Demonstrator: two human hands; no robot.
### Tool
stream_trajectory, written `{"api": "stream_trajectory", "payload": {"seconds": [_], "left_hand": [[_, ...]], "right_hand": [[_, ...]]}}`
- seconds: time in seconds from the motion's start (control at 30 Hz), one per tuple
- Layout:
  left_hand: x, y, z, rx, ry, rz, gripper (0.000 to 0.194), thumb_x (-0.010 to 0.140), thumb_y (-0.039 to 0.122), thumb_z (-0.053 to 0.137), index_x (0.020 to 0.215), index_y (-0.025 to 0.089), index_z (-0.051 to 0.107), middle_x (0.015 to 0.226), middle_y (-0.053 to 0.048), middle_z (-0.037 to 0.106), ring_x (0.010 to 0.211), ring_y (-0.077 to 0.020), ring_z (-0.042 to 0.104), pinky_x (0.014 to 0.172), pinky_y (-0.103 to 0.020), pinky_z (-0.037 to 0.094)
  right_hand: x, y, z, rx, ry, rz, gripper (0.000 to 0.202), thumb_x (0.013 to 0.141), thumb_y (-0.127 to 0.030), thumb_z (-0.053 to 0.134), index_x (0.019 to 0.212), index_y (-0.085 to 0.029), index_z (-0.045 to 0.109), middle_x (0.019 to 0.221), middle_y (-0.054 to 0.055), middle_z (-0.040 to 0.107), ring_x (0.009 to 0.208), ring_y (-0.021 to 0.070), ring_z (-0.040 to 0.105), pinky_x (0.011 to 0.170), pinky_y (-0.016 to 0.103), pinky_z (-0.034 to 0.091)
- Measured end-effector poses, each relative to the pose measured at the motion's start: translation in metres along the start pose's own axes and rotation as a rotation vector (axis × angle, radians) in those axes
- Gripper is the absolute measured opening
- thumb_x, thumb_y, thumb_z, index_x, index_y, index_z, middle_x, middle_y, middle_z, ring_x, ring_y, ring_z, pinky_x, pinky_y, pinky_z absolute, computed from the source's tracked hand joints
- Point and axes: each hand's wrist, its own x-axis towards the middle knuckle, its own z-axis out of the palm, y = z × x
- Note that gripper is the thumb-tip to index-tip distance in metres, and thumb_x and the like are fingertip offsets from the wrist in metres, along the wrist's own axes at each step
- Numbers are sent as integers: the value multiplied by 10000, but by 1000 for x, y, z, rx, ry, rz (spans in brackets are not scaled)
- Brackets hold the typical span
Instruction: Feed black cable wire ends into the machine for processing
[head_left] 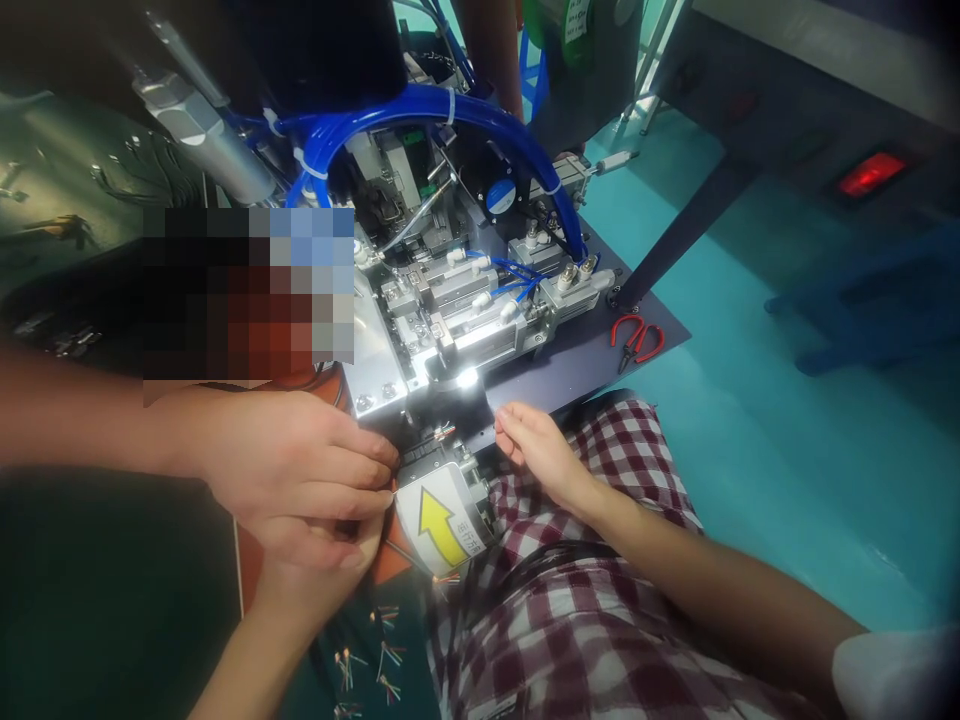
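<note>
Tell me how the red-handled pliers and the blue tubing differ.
The pliers have red handles, spread apart; the tubing is blue, bundled with white cable ties.
The pliers lie on the dark base plate; the tubing arches above the machine.
The pliers are small; the tubing is far longer.
Neither is in anyone's hand.

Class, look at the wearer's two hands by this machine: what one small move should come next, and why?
Probably draw the right hand slightly back from the machine: its bent fingers are near the wire end, while another person's hand lies over the left hand, which seems not free to act.
</note>
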Motion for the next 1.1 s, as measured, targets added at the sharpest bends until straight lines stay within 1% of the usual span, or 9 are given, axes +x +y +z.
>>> {"api": "stream_trajectory", "payload": {"seconds": [0.07,0.17,0.23,0.3,0.47,0.6,0.73,0.93,1.1], "left_hand": [[7,4,-6,-32,-18,-69,111,761,414,701,790,311,733,867,-65,781,865,-270,751,889,-458,636],[22,13,-19,-92,-260,-106,104,724,297,735,826,315,734,948,-53,781,910,-272,745,936,-466,611],[29,18,-26,-74,-390,-87,160,741,206,706,862,306,738,1005,-60,779,956,-280,737,986,-496,577],[32,19,-28,-15,-435,-23,217,750,148,692,902,296,740,1038,-70,776,987,-287,732,1001,-503,565],[30,18,-25,63,-368,133,278,729,107,736,917,311,754,1050,-57,778,966,-282,744,962,-459,597],[30,18,-24,-29,-304,49,270,716,122,737,896,323,752,1019,-44,784,947,-284,750,952,-470,602],[31,20,-24,-151,-243,-42,172,725,205,747,853,321,746,962,-49,789,914,-286,754,924,-483,613],[31,23,-23,-65,-383,-118,152,752,180,697,869,271,733,1020,-93,780,1009,-315,730,977,-530,568],[35,22,-36,-71,-447,-105,218,748,135,687,891,290,736,1010,-88,779,964,-305,738,1018,-559,542]], "right_hand": [[0,0,0,-1,-1,3,324,823,-478,570,696,-188,498,551,-59,461,483,68,340,479,219,261],[-1,0,-1,-4,-2,5,314,833,-463,564,697,-187,497,550,-59,462,482,67,340,480,217,262],[-2,-1,-1,-6,-4,6,311,838,-454,566,696,-187,497,556,-57,467,487,67,343,486,217,270],[-3,-2,-2,-9,-7,7,313,842,-449,571,690,-186,496,563,-54,472,493,68,348,492,217,278],[-5,-2,-2,-12,-5,7,319,842,-453,576,685,-185,501,563,-51,471,499,71,347,492,220,280],[-6,-1,-2,-14,-7,8,324,847,-458,575,688,-184,505,561,-52,461,505,74,350,489,219,279],[-9,0,-2,-14,-11,11,336,839,-476,587,693,-187,498,564,-54,458,505,74,347,483,216,271],[-11,0,-1,-14,-27,12,345,821,-495,601,691,-189,506,558,-55,452,498,77,348,477,218,269],[-12,2,0,-19,-36,8,336,830,-489,584,697,-191,503,559,-57,452,496,76,342,475,219,261]]}}
